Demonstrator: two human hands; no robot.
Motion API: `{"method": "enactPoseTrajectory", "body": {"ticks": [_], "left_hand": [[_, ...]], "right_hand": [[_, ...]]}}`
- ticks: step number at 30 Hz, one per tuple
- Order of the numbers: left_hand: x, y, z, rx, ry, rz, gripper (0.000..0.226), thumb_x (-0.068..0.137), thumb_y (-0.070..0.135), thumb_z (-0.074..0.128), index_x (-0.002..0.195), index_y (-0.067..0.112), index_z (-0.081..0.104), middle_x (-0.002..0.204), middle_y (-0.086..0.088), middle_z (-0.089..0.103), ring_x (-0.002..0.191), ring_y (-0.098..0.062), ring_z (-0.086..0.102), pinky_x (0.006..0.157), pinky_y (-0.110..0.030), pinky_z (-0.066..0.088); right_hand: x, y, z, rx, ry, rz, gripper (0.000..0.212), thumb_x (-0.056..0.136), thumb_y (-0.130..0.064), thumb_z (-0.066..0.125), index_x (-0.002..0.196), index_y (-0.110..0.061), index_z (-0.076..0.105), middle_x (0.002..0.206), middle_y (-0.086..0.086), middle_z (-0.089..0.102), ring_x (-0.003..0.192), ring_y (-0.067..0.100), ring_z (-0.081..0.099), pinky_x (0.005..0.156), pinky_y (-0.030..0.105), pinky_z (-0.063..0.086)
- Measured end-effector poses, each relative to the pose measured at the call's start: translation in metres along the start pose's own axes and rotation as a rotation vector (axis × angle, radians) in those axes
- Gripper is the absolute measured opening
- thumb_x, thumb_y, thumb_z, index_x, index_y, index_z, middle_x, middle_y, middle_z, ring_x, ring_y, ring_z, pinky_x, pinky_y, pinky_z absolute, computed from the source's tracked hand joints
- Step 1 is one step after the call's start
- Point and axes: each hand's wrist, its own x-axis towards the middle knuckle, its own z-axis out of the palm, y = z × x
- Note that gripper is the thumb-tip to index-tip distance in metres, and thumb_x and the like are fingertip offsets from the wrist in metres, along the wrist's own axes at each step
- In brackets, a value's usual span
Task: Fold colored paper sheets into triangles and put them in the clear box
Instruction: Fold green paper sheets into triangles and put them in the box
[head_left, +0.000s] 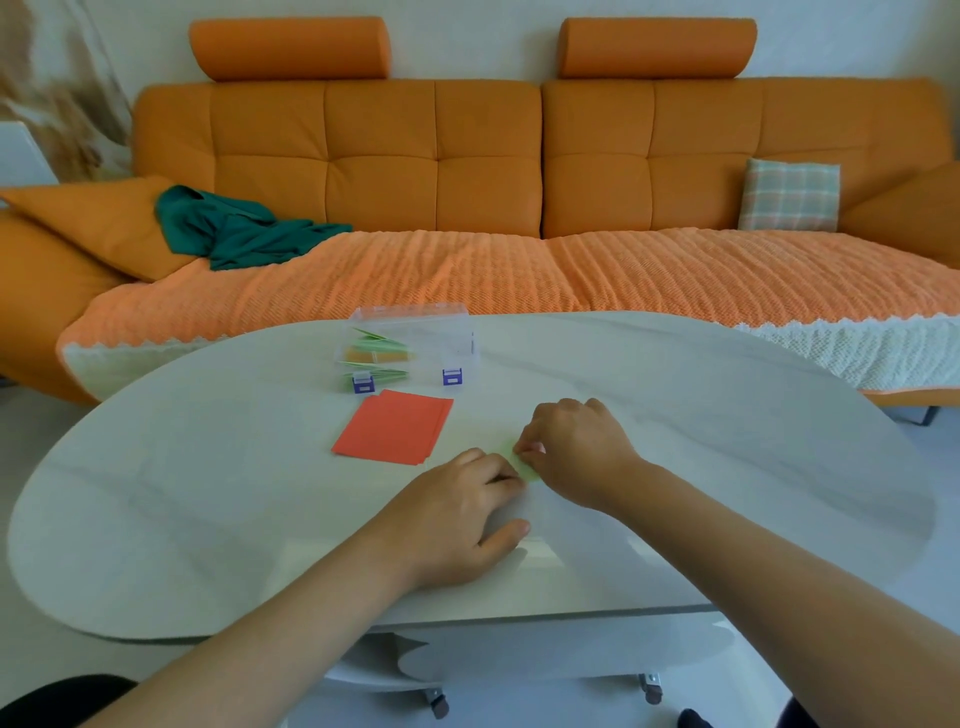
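Orange sofa (488, 156) behind, white oval table (208, 493) in front of the person. Far left-centre of the table: clear box (447, 338), lid up, blue latches facing the person, green and orange folded triangles (379, 349) already in its left half; right half looks unfilled, hard to tell through the plastic. Just in front of the box, a small stack of red sheets (392, 428), flat, unfolded, apart from both hands. Next, left hand (457, 514), palm down on the table, thumb out to the side, fingers bent with tips at the near edge of the green sheet (522, 465). Can't tell if it pins the paper or pinches it. Green sheet lies flat on the table between the two hands, mostly covered; only a small pale wedge shows. Right hand (576, 447), knuckles up, fingertips (535, 448) pinched on the sheet's far corner. Step in hand, as I read it: folding or creasing this green sheet into a triangle, fold not finished or not yet pressed flat. Next move likely calls for lining up the corners, running a finger along the crease while the other hand pins the paper, then lifting the triangle and carrying it forward-left over the red stack into the box. Red sheets remain to be folded.
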Motion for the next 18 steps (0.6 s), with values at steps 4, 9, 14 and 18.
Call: {"method": "enactPoseTrajectory", "body": {"ticks": [4, 9, 14, 18], "left_hand": [[-0.001, 0.002, 0.001, 0.023, -0.004, -0.009, 0.058, 0.094, 0.057, 0.035, 0.134, 0.021, 0.055, 0.12, 0.004, 0.053, 0.109, -0.014, 0.045, 0.095, -0.035, 0.045], [-0.001, 0.001, 0.002, 0.018, -0.011, -0.008, 0.059, 0.095, 0.061, 0.031, 0.139, 0.027, 0.05, 0.119, 0.007, 0.049, 0.111, -0.011, 0.041, 0.096, -0.032, 0.043], [0.001, 0.004, 0.0, -0.023, 0.003, -0.029, 0.053, 0.096, 0.057, 0.032, 0.133, 0.028, 0.056, 0.112, 0.009, 0.048, 0.109, -0.009, 0.041, 0.09, -0.032, 0.046], [-0.001, 0.001, 0.0, -0.018, 0.073, -0.068, 0.053, 0.096, 0.051, 0.03, 0.115, 0.022, 0.071, 0.1, 0.008, 0.051, 0.099, -0.008, 0.046, 0.081, -0.034, 0.049]], "right_hand": [[-0.016, 0.005, 0.002, -0.041, 0.087, -0.211, 0.026, 0.098, -0.031, 0.05, 0.105, -0.035, 0.075, 0.11, -0.013, 0.065, 0.098, 0.017, 0.054, 0.084, 0.037, 0.04], [-0.035, 0.013, 0.004, -0.04, 0.107, -0.281, 0.029, 0.087, -0.028, 0.05, 0.098, -0.031, 0.078, 0.106, -0.015, 0.071, 0.094, 0.016, 0.057, 0.081, 0.033, 0.042], [-0.045, 0.012, 0.0, 0.005, 0.048, -0.239, 0.033, 0.094, -0.034, 0.047, 0.112, -0.032, 0.075, 0.122, -0.013, 0.065, 0.105, 0.015, 0.057, 0.091, 0.032, 0.039], [-0.051, 0.011, -0.001, 0.004, 0.019, -0.224, 0.036, 0.099, -0.036, 0.042, 0.119, -0.033, 0.071, 0.133, -0.012, 0.059, 0.111, 0.014, 0.056, 0.096, 0.032, 0.036]]}}
